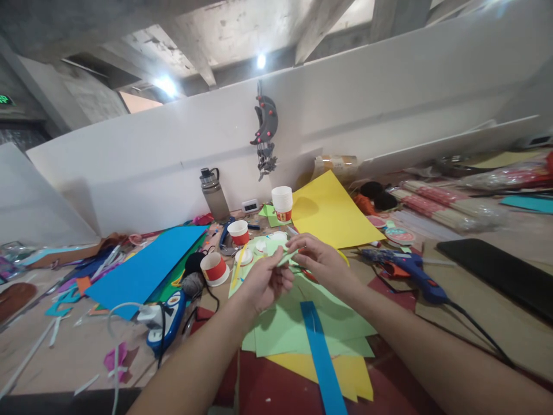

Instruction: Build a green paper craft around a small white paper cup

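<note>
Two bare hands meet over the middle of the cluttered table. Left hand: thumb and fingers seem closed on a small pale-green piece, apparently paper, located between the hands above layered light-green paper sheets. Right hand: fingers bent, tips at the piece; cannot tell whether they grip it. Step in hand, by judgement: two-handed shaping or adjusting of the piece; the next move would call for a steady left pinch and light right fingertips.

Surroundings, left to right. Flat bright-blue sheet, far left. Blue-and-white power strip, nearer, left of the left forearm. Red-and-white paper cup near the left hand; a sideways sweep could knock it. White paper cup stack, far side. Long blue strip lies over the near sheets, between the forearms. Large yellow sheet, far right of the hands. Blue glue gun, right; its dark cord trails near the right forearm, a possible snag.
</note>
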The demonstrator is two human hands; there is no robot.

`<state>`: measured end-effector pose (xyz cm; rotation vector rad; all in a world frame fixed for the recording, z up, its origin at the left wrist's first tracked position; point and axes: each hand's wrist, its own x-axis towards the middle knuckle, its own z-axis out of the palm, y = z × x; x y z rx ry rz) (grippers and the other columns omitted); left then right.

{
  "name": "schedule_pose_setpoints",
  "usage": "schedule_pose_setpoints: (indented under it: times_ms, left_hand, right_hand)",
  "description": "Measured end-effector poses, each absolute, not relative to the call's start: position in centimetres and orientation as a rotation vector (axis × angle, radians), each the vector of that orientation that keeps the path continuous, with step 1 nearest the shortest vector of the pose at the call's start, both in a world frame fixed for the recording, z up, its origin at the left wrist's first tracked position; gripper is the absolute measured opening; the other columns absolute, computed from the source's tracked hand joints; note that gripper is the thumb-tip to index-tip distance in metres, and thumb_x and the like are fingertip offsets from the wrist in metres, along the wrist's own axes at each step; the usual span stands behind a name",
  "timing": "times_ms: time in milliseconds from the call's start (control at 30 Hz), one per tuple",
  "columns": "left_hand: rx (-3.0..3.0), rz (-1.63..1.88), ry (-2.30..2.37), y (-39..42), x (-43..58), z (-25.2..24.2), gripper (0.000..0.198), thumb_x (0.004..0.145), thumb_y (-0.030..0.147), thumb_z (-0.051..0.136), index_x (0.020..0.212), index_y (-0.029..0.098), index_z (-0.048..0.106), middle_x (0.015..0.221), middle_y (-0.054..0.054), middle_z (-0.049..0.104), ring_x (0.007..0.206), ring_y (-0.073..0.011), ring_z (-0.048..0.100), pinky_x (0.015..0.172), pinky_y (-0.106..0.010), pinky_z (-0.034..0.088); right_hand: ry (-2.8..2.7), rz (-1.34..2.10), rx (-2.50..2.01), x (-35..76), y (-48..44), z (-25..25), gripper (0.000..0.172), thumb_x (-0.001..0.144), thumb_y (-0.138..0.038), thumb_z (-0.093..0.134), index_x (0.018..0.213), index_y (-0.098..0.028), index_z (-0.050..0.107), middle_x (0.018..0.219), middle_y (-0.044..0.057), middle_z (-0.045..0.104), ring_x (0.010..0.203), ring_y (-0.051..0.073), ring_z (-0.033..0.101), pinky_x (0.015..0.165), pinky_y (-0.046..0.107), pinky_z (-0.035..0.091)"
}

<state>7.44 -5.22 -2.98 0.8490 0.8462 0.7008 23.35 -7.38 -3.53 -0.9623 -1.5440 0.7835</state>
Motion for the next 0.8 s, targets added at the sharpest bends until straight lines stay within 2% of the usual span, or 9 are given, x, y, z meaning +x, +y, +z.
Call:
schedule_pose_setpoints:
  times_ms: [67,133,200,267,333,433,567,700,800]
  left_hand:
    - [0.888,0.721,0.879,-5.1,7.5,-3.1,0.056,0.078,0.067,0.047,0.07,0.012,0.058,0.053,-0.005,0.061,0.04,-0.0111,0.056,0.04,-0.02,0.04]
    - [0.997,0.856,0.842,-5.2,7.8,-3.2,0.064,0.077,0.072,0.041,0.081,0.012,0.061,0.065,-0.008,0.066,0.051,-0.0137,0.061,0.047,-0.023,0.045]
    - [1.127,1.03,0.775,-5.3,8.1,-3.3,0.056,0.075,0.066,0.053,0.091,0.014,0.062,0.079,-0.007,0.068,0.062,-0.0138,0.063,0.056,-0.024,0.047]
    - [1.257,1.125,0.771,-5.3,8.2,-3.3,0.044,0.069,0.053,0.069,0.091,0.016,0.063,0.081,-0.004,0.067,0.064,-0.0117,0.06,0.059,-0.023,0.046]
    - [1.354,1.153,0.848,-5.3,8.1,-3.2,0.035,0.065,0.044,0.075,0.083,0.015,0.064,0.074,-0.001,0.064,0.06,-0.0097,0.056,0.058,-0.022,0.045]
    - [1.402,1.119,0.959,-5.3,7.7,-2.9,0.032,0.068,0.045,0.072,0.073,0.014,0.064,0.066,0.0,0.061,0.054,-0.0092,0.053,0.055,-0.022,0.045]
    - [1.442,1.078,1.034,-5.5,7.6,-2.5,0.032,0.066,0.045,0.073,0.067,0.014,0.062,0.061,0.002,0.057,0.051,-0.0087,0.051,0.05,-0.021,0.042]
    - [1.378,1.127,0.934,-5.7,8.1,-2.9,0.032,0.066,0.045,0.073,0.072,0.014,0.064,0.068,0.0,0.06,0.058,-0.0098,0.054,0.056,-0.021,0.046]
    - [1.263,1.126,0.879,-5.6,8.4,-3.2,0.034,0.063,0.043,0.076,0.075,0.014,0.065,0.071,0.0,0.063,0.058,-0.0094,0.055,0.057,-0.023,0.046]
  right_hand:
    - [-1.465,0.772,-1.084,23.3,-7.4,-3.5,0.018,0.08,-0.037,0.057,0.076,-0.019,0.058,0.073,0.001,0.058,0.067,0.015,0.052,0.062,0.027,0.043]
    - [-1.381,0.774,-1.173,23.3,-7.3,-3.6,0.023,0.078,-0.04,0.058,0.07,-0.019,0.055,0.062,-0.002,0.052,0.058,0.013,0.046,0.054,0.025,0.038]
    - [-1.337,0.788,-1.202,23.2,-7.3,-3.7,0.026,0.077,-0.042,0.058,0.067,-0.019,0.054,0.059,-0.003,0.049,0.054,0.012,0.042,0.05,0.024,0.035]
    - [-1.32,0.808,-1.216,23.0,-7.4,-3.8,0.027,0.077,-0.042,0.058,0.064,-0.019,0.052,0.054,-0.004,0.046,0.05,0.011,0.039,0.047,0.023,0.032]
    - [-1.336,0.829,-1.217,22.7,-7.5,-3.9,0.03,0.078,-0.044,0.056,0.062,-0.02,0.049,0.051,-0.005,0.044,0.047,0.01,0.037,0.045,0.023,0.03]
    - [-1.411,0.823,-1.185,22.5,-7.7,-3.8,0.031,0.082,-0.045,0.052,0.063,-0.02,0.05,0.053,-0.004,0.047,0.047,0.011,0.039,0.046,0.023,0.031]
    - [-1.454,0.712,-1.192,22.4,-7.9,-3.6,0.026,0.079,-0.042,0.057,0.066,-0.02,0.053,0.056,-0.004,0.046,0.051,0.011,0.039,0.048,0.023,0.032]
    - [-1.365,0.657,-1.227,22.3,-8.1,-3.6,0.028,0.078,-0.042,0.059,0.062,-0.019,0.051,0.053,-0.005,0.042,0.049,0.01,0.037,0.047,0.023,0.03]
    - [-1.311,0.744,-1.216,22.1,-8.1,-3.7,0.032,0.08,-0.046,0.056,0.064,-0.019,0.051,0.052,-0.005,0.044,0.047,0.01,0.037,0.044,0.023,0.03]
